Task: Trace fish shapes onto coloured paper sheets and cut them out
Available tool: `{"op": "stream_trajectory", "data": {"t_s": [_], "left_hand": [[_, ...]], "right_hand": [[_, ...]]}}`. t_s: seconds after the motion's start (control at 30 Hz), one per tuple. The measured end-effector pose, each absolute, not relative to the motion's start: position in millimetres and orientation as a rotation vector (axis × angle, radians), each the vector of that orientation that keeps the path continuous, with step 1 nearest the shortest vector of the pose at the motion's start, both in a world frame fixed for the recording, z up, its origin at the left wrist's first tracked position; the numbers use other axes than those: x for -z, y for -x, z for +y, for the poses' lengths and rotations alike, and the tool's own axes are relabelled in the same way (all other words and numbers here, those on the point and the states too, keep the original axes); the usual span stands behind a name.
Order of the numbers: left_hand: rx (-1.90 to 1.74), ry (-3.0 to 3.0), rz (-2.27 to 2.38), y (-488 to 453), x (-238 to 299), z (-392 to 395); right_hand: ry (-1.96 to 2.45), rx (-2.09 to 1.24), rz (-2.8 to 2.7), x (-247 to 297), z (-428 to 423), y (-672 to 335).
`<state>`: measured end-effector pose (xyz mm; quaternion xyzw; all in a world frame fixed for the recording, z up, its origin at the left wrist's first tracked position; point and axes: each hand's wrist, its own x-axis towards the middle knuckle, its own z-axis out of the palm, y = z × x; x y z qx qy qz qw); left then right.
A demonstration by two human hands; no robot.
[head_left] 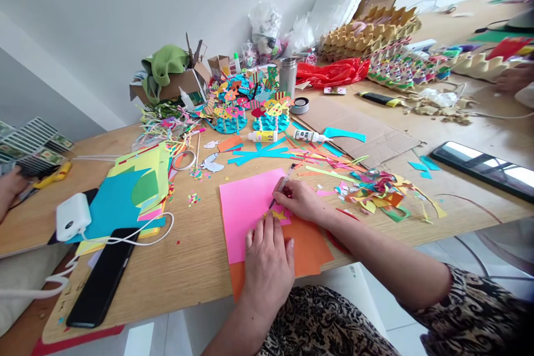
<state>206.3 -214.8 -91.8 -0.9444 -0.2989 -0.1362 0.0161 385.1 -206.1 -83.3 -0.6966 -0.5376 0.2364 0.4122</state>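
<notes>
My right hand is closed round a pen, whose tip touches a pink paper sheet beside a small yellow star-shaped cutout. My left hand lies flat with fingers stretched out, pressing on the pink sheet and the orange sheet under it. Both sheets lie at the near edge of the wooden table.
Two glue bottles and blue paper strips lie beyond the sheets. Colourful scraps pile to the right, a tablet farther right. A black phone, white power bank and stacked coloured paper lie left. Other people's hands show at both edges.
</notes>
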Motion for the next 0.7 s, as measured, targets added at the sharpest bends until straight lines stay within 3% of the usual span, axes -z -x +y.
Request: {"op": "stream_trajectory", "data": {"t_s": [0.7], "left_hand": [[0.294,2.945,-0.926,-210.2,83.1,-215.1]], "right_hand": [[1.728,-0.486,-1.377,82.0,-207.9,-387.7]]}}
